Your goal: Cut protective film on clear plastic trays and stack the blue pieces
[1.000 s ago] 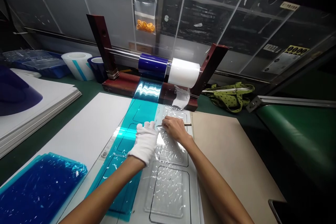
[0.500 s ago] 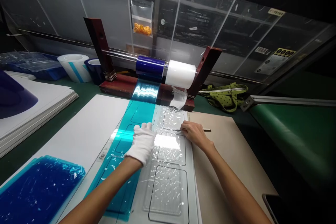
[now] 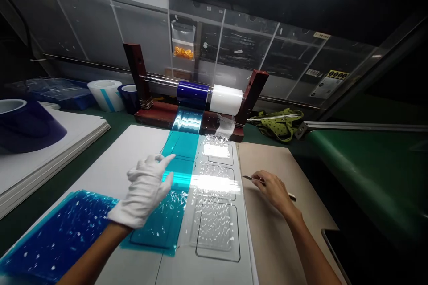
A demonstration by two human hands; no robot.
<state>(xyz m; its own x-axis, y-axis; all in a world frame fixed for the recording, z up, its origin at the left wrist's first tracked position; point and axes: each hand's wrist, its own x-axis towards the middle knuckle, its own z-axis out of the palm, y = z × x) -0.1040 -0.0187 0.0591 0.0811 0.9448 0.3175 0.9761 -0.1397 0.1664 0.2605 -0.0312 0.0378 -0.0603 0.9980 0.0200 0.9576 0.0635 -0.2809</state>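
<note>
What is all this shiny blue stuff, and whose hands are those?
The picture comes from a camera worn on a person's head, looking down at their own two hands. The left hand wears a white glove and hovers over a blue film strip lying on the white board. That strip unrolls from a blue roll on a red stand, next to a white roll. Beside the strip lies a crinkly clear film. The bare right hand holds a thin metal tool over a brown board. More blue sheets sit at the left.
</note>
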